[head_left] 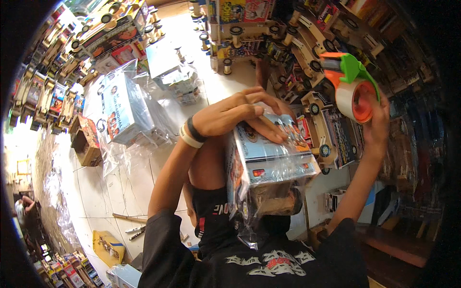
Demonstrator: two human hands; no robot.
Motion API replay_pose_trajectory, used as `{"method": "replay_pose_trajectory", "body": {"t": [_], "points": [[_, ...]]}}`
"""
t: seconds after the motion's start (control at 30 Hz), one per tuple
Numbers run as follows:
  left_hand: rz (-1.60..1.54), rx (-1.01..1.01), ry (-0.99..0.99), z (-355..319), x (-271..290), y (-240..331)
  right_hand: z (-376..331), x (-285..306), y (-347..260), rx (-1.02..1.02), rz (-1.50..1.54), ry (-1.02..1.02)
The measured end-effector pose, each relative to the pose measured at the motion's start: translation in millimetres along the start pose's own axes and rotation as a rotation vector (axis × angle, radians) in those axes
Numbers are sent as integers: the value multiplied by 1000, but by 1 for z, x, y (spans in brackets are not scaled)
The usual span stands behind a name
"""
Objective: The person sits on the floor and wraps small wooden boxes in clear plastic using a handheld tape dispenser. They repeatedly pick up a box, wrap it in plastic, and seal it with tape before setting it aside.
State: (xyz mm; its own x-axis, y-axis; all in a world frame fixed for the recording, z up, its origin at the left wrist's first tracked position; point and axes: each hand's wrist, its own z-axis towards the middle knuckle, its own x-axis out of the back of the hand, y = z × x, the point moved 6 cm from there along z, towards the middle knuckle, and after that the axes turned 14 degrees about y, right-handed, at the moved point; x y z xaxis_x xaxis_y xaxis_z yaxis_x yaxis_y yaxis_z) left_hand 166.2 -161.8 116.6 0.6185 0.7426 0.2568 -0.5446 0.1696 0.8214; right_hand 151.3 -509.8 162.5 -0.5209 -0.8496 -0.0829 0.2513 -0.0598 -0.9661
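A boxy light-blue toy truck (273, 165) with printed panels and wheels, wrapped in clear plastic, rests tilted on my lap. My left hand (235, 113) lies over its top, the thumb stretched across the printed panel and the fingers reaching over the far side. Some of those fingertips are hidden. Raised to the right and apart from the truck, my right hand (377, 120) grips a green and orange tape dispenser (353, 79). A roll of tape (346, 100) sits in it. Loose plastic (252, 235) hangs below the truck's wheeled end.
On the tiled floor to the left stands another plastic-wrapped blue toy vehicle (117, 110), with a small wooden box (88, 149) beside it. Stacked wooden toy trucks (314, 108) crowd the right and far sides. Pens (137, 234) and a yellow tray (106, 249) lie lower left.
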Motion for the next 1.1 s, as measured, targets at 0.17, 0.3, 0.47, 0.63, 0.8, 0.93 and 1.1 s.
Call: {"method": "replay_pose_trajectory", "body": {"t": [0.17, 0.3, 0.47, 0.63, 0.8, 0.93, 1.1], "points": [[226, 167, -166, -7, -4, -23, -66, -164, -94, 335, -42, -825], [102, 107, -64, -8, -1, -34, -106, -225, -108, 418, -166, -1166], [51, 147, 110, -25, 9, -63, -136, -279, -91, 501, -386, -1539], [22, 253, 204, -58, 15, -96, -162, -306, -108, 813, -682, -1796], [5, 322, 239, -84, 13, -128, -154, -302, -110, 783, -764, -1825], [-6, 344, 205, -83, 12, -122, -107, -252, -86, 589, -237, -1623], [-288, 294, 77, -49, 7, -61, -55, -127, -55, 615, 44, -1091]]}}
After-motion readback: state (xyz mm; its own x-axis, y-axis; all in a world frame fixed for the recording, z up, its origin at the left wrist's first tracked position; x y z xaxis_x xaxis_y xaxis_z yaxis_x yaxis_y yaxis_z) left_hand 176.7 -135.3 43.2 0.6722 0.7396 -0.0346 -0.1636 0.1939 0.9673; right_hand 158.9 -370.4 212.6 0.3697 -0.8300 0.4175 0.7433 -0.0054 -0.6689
